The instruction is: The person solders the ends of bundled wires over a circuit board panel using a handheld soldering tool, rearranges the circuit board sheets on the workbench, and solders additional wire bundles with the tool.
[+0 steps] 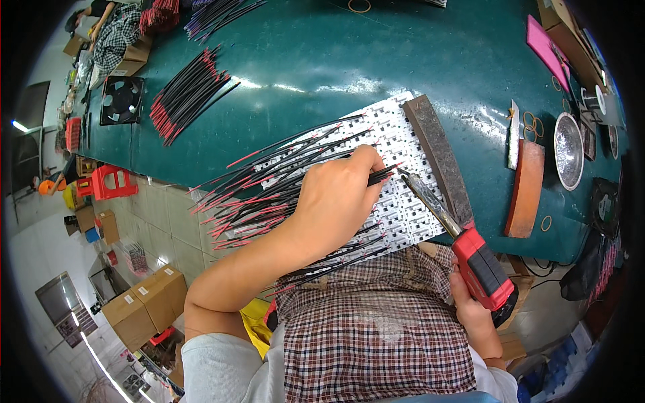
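Note:
My left hand (336, 198) is closed in a pinch on black wires (380, 175), their ends reaching past the fingertips over a white circuit-board panel (396, 121). The panel carries rows of small parts and slots. In my right hand (468, 307) is a soldering iron (480, 269) with a red and black handle. Its tip lies close to the wire ends; I cannot tell whether they touch. Many black and red wires (259, 201) fan leftward across the panel, partly under my left hand. A dark metal bar (438, 158) rests along the panel's right edge.
The green table (302, 54) holds a bundle of black and red wires (191, 94) and a black fan (122, 100). To the right are an orange-brown curved block (525, 188), a metal bowl (569, 151) and a box cutter (513, 134). Another person (101, 20) is at far left.

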Motion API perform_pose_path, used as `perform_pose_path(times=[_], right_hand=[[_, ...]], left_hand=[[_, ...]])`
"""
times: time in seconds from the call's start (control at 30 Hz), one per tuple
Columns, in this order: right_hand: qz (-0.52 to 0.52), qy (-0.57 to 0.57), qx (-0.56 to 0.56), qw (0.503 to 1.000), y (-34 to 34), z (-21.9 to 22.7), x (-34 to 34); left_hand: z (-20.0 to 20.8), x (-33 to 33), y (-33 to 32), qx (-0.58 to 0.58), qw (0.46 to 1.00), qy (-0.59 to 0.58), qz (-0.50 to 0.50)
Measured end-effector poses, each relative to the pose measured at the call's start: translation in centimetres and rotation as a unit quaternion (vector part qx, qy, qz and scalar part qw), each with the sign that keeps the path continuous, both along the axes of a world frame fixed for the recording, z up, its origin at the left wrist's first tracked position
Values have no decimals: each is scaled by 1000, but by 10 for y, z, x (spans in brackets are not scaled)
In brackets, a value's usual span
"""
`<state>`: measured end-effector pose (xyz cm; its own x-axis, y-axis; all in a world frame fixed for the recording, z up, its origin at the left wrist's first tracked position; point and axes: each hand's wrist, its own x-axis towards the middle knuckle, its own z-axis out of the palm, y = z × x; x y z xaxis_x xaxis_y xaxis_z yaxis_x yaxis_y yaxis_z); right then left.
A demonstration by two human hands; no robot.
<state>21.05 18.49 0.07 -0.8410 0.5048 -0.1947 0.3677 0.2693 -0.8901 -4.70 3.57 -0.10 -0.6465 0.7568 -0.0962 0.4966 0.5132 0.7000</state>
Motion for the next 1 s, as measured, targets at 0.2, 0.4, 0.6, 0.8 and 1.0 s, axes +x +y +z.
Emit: perform_pose_path(times=[0.2, 0.4, 0.6, 0.8, 1.0], right_hand=[[9, -11, -13, 1000, 1, 3, -5], [20, -5, 2, 1000, 2, 1, -10], [27, 4, 23, 999, 2, -4, -10], [24, -19, -7, 999, 3, -4, -10], [1, -46, -14, 999, 1, -3, 1]], left_hand=[[1, -3, 1, -47, 998, 23, -25], [2, -4, 2, -32, 999, 31, -23], [-1, -3, 3, -28, 998, 56, -30], [-2, -4, 2, -11, 997, 72, -34], [-2, -3, 3, -15, 996, 78, -38]])
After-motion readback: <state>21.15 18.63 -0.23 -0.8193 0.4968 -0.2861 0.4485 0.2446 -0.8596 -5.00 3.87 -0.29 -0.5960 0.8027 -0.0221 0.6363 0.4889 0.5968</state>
